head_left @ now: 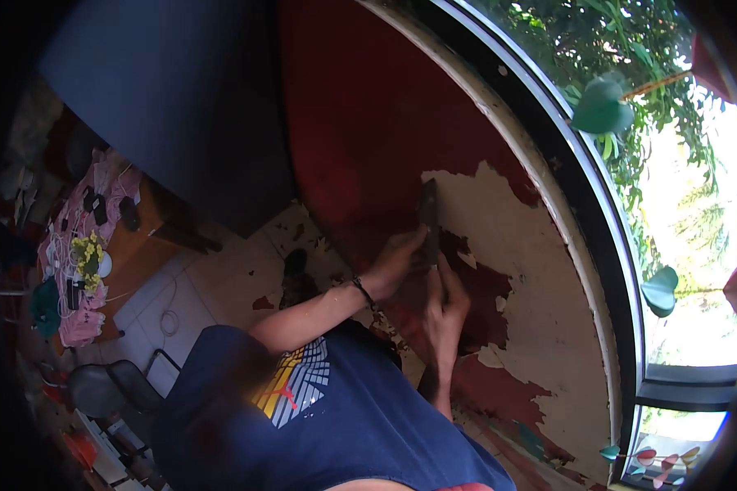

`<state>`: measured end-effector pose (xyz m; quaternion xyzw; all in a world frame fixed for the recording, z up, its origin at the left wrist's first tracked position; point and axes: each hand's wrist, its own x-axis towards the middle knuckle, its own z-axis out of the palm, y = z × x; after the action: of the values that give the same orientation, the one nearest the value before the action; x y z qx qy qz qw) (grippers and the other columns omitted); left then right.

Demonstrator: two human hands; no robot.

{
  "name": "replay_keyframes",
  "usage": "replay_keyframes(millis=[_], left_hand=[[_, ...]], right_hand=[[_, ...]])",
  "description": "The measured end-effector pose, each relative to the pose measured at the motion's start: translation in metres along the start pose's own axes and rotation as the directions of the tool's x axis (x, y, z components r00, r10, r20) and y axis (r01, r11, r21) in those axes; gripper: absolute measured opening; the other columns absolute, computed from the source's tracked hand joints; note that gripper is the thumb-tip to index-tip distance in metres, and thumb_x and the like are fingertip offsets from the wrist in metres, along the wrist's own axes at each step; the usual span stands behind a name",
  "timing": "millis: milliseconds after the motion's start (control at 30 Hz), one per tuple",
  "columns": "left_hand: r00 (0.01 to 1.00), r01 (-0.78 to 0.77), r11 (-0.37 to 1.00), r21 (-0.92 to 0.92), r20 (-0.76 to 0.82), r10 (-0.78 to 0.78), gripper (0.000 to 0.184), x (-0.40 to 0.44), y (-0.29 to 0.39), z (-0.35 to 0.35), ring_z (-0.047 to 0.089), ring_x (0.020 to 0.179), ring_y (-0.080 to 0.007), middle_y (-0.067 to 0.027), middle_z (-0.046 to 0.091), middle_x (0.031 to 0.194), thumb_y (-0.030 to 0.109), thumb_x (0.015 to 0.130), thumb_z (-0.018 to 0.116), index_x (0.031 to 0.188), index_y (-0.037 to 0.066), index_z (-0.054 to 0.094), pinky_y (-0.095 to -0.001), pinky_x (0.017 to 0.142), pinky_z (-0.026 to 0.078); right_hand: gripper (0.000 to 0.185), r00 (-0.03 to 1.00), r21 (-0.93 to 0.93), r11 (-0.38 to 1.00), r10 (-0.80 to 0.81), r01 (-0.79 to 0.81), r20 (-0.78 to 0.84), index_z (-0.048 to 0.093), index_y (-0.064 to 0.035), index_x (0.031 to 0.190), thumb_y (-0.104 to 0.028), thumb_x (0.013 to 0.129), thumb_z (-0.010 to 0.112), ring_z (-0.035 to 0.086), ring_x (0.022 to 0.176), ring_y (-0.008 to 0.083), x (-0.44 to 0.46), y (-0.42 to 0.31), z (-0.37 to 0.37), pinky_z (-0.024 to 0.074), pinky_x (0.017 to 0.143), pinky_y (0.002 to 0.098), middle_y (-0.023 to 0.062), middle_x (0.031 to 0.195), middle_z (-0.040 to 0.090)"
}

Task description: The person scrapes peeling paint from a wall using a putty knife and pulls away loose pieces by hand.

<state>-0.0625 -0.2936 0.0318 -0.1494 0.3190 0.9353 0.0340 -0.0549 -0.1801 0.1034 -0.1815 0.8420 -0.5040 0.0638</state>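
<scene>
My left hand, with a dark band at the wrist, is closed around a dark, flat scraper. The scraper's far end lies against the red painted wall, at the border of a bare beige patch. My right hand is just below and to the right, its fingers closed at the near end of the scraper. Part of its grip is hidden. Ragged red paint and lifted flakes surround both hands.
A black-framed window curves along the right, with leafy decorations hanging there. Paint chips lie on the tiled floor. Left are a cluttered wooden table and a dark chair. A dark panel stands upper left.
</scene>
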Motion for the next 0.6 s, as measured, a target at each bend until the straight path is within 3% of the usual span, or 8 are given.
replay_keyframes(millis=[100,167,300,400,433,500,533,600], left_hand=[[0.993,-0.027,0.999,0.020,-0.117,0.029,0.036,0.009,0.013,-0.008,0.054,0.080,-0.0095,0.0013,0.057,0.087,0.044,0.095,0.046,0.100,0.010,0.057,-0.0277,0.073,0.044],[0.991,-0.063,0.998,-0.027,-0.123,0.060,0.036,0.019,0.026,-0.019,0.054,0.080,-0.0095,0.0012,0.057,0.087,0.044,0.095,0.046,0.099,0.010,0.057,-0.0276,0.072,0.044],[0.974,-0.128,0.992,0.003,-0.187,0.126,0.034,0.018,0.038,-0.032,0.054,0.078,-0.0097,0.0008,0.057,0.085,0.042,0.095,0.047,0.096,0.009,0.058,-0.0266,0.071,0.044],[0.967,-0.065,0.991,0.118,-0.236,0.092,0.035,0.006,0.037,-0.024,0.055,0.079,-0.0094,-0.0002,0.059,0.086,0.040,0.095,0.047,0.097,0.008,0.060,-0.0258,0.072,0.044],[0.966,-0.068,0.992,0.106,-0.243,0.093,0.035,0.006,0.029,-0.025,0.055,0.079,-0.0094,-0.0002,0.059,0.086,0.040,0.095,0.047,0.097,0.008,0.060,-0.0258,0.072,0.044],[0.987,-0.076,0.992,0.096,-0.132,0.088,0.034,0.006,0.010,-0.027,0.056,0.080,-0.0087,-0.0006,0.061,0.088,0.037,0.096,0.047,0.099,0.006,0.062,-0.0253,0.073,0.044],[0.987,-0.066,0.994,0.091,-0.138,0.078,0.034,0.004,0.007,-0.023,0.056,0.080,-0.0087,-0.0006,0.061,0.088,0.037,0.096,0.047,0.099,0.006,0.062,-0.0253,0.073,0.044],[0.997,-0.076,0.972,0.221,0.021,0.073,0.034,0.001,0.004,-0.012,0.056,0.083,-0.0078,-0.0009,0.061,0.089,0.034,0.097,0.046,0.100,0.004,0.062,-0.0249,0.075,0.045]], right_hand=[[0.034,0.999,0.084,0.995,0.049,-0.048,-0.013,0.053,0.0049,0.122,-0.011,0.092,0.049,0.056,0.106,0.0192,0.010,0.011,0.019,0.0414,0.093,0.0313,0.0198,0.113,0.062],[0.035,0.996,0.054,0.994,-0.093,0.093,-0.011,0.053,0.0046,0.123,-0.012,0.093,0.047,0.055,0.108,0.0193,0.030,0.016,0.035,0.0407,0.094,0.0316,0.0194,0.114,0.061],[0.035,0.991,0.097,0.990,-0.108,0.101,0.073,0.052,0.0058,0.123,-0.014,0.094,0.047,0.054,0.110,0.0194,0.042,0.004,0.048,0.0396,0.095,0.0318,0.0198,0.117,0.060],[0.035,0.992,0.072,0.994,-0.092,0.086,0.085,0.053,0.0055,0.123,-0.014,0.094,0.047,0.053,0.110,0.0188,0.029,0.006,0.041,0.0389,0.096,0.0316,0.0189,0.117,0.060],[0.035,0.996,0.117,0.993,0.024,-0.035,0.088,0.053,0.0049,0.123,-0.014,0.094,0.047,0.053,0.111,0.0192,0.022,0.001,0.035,0.0385,0.096,0.0317,0.0184,0.117,0.060],[0.035,0.982,0.153,0.973,0.158,-0.173,0.104,0.053,0.0043,0.123,-0.014,0.094,0.048,0.053,0.112,0.0196,0.006,0.009,0.023,0.0381,0.097,0.0319,0.0179,0.118,0.060],[0.035,0.993,0.069,0.991,0.112,-0.115,0.040,0.054,0.0032,0.124,-0.014,0.094,0.048,0.055,0.107,0.0185,-0.001,0.024,0.017,0.0401,0.094,0.0317,0.0154,0.113,0.062],[0.035,0.997,-0.020,0.997,0.073,-0.074,-0.027,0.054,0.0020,0.124,-0.014,0.093,0.049,0.057,0.102,0.0175,-0.012,0.031,0.000,0.0422,0.091,0.0315,0.0129,0.108,0.064]])
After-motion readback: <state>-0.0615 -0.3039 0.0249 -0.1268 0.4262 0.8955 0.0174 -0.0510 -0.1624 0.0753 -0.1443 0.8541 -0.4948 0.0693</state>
